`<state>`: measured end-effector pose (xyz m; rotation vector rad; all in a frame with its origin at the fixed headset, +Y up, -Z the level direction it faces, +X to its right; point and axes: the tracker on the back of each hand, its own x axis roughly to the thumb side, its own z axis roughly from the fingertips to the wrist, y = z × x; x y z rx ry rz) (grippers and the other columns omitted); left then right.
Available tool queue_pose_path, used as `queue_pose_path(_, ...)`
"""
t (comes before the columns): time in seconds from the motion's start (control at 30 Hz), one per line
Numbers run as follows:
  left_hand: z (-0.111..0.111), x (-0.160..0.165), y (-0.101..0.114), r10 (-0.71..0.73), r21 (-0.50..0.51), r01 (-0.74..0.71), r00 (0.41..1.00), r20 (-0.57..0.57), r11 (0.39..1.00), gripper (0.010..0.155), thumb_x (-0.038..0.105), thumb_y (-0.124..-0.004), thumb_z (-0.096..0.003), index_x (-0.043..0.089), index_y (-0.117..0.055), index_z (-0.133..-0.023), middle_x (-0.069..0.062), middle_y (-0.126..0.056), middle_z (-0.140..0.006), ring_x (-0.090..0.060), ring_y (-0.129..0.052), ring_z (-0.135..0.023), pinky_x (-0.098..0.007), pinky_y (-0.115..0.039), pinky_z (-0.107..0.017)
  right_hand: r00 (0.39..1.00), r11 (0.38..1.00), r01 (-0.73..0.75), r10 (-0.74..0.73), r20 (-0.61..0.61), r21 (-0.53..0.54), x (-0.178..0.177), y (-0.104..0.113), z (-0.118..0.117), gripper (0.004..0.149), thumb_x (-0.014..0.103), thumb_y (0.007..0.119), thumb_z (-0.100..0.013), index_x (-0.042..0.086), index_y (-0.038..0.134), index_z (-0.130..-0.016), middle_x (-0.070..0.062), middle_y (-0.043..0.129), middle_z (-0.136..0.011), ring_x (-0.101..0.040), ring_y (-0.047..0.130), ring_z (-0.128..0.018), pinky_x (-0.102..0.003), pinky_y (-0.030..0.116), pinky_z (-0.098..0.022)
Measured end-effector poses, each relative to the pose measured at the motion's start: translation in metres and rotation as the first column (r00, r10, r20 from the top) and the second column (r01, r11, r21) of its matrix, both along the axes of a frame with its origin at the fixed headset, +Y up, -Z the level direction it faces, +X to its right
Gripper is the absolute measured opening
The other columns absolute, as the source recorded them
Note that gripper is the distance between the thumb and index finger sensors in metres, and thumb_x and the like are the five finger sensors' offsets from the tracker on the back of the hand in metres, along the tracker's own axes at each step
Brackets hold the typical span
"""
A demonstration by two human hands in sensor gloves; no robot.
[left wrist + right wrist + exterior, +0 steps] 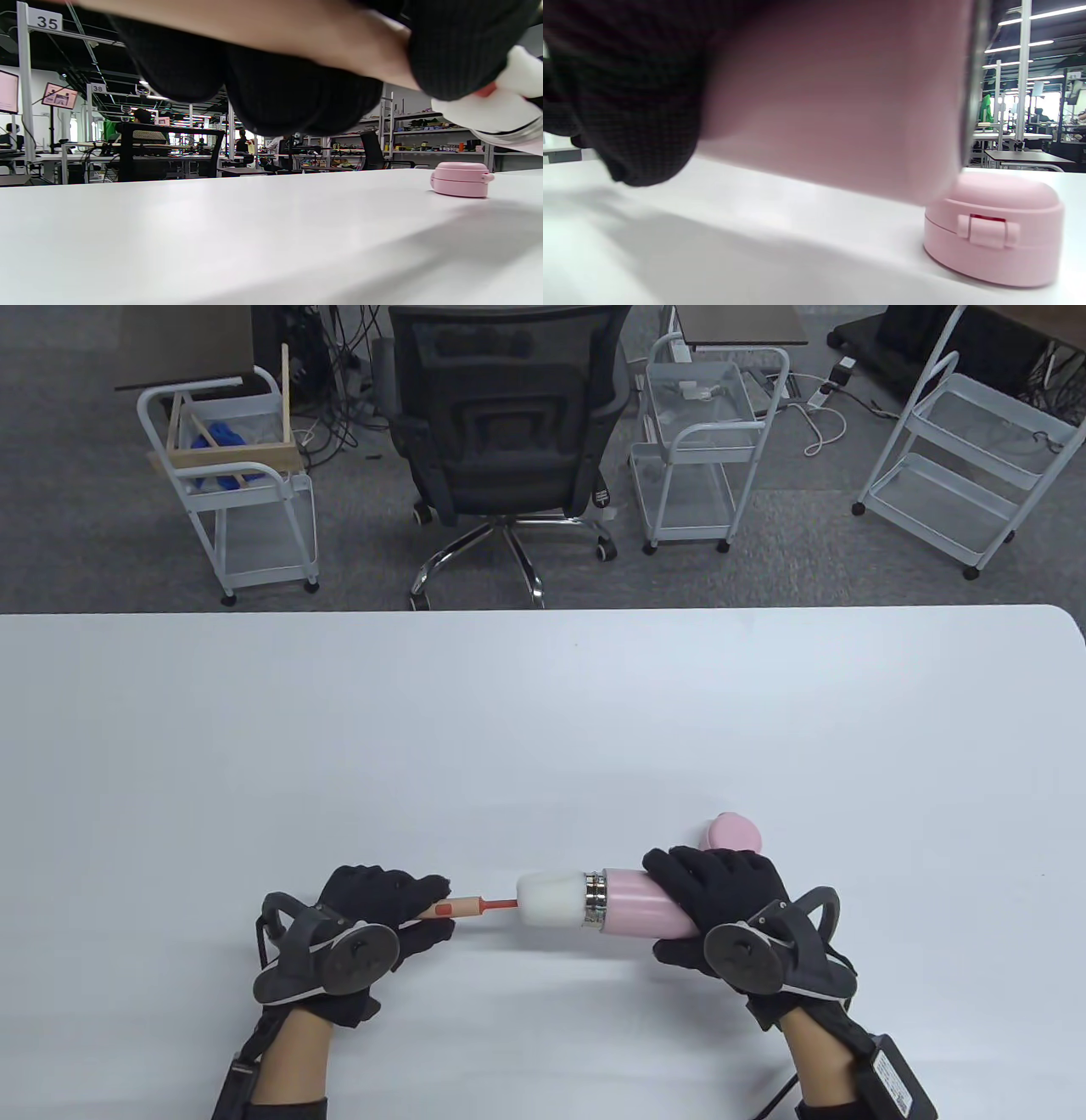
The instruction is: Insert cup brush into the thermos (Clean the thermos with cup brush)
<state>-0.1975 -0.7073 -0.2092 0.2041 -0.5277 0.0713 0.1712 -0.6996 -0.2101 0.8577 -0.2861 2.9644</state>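
Behind left hand (263, 72) gripping cup brush (475, 906), shelf tags "35", "38"; right-hand fingers (687, 869) around thermos (636, 903).

A black mesh office chair (506, 432) stands on grey carpet (806, 551) behind the white table (543, 712), flanked by white wire trolleys (242, 483); ceiling strip lights (1018, 17) glow beyond

Both hands (left (386, 912), right (721, 899)) low, fingers curled inward.
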Motion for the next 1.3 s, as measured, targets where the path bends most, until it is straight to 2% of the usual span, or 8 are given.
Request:
queue_pose_path(0.73,0.006,0.04,-0.01,-0.038,-0.045,0.043,0.994,0.101,0.998,0.046,0.063,-0.079,-0.0562,0.04,-0.08,-0.096,0.008,-0.099,-0.079,-0.012,-0.105,-0.059,-0.052,-0.081,-0.063,0.993,0.998,-0.025,0.031,-0.11,0.054,-0.057,-0.015,0.023,0.082,0.068,0.082,-0.041,0.031,0.047,-0.106,-0.006,0.053,-0.112,-0.041,0.061,-0.102,-0.056,0.065,-0.068)
queue_pose_path(0.93,0.006,0.039,-0.01,-0.035,-0.053,0.041,0.994,0.105,0.998,0.046,0.062,-0.076,-0.0574,0.04,-0.078,-0.098,0.007,-0.098,-0.081,-0.012,-0.104,-0.06,-0.052,-0.081,-0.063,0.995,0.998,-0.003,0.008,-0.095,0.055,-0.053,-0.013,0.022,0.082,0.067,0.082,-0.041,0.031,0.047,-0.106,-0.006,0.052,-0.112,-0.04,0.06,-0.103,-0.057,0.065,-0.069)
queue_pose_path(1.13,0.002,0.019,-0.004,0.03,-0.026,-0.029,0.998,0.051,0.999,0.05,0.062,-0.078,-0.0555,0.036,-0.08,-0.099,0.006,-0.099,-0.08,-0.012,-0.104,-0.059,-0.052,-0.081,-0.063,0.998,0.997,0.059,-0.057,-0.034,0.054,-0.029,-0.007,0.012,0.081,0.067,0.083,-0.041,0.032,0.048,-0.105,-0.005,0.053,-0.112,-0.04,0.061,-0.103,-0.057,0.065,-0.069)
queue_pose_path(1.3,0.0,0.01,-0.001,0.028,-0.027,-0.027,0.999,0.028,0.999,0.051,0.062,-0.078,-0.0552,0.037,-0.08,-0.099,0.006,-0.099,-0.079,-0.012,-0.104,-0.059,-0.052,-0.081,-0.063,0.997,0.996,0.078,-0.077,-0.019,0.047,-0.02,-0.005,0.008,0.08,0.067,0.084,-0.04,0.035,0.048,-0.105,-0.004,0.053,-0.113,-0.039,0.06,-0.104,-0.057,0.064,-0.069)
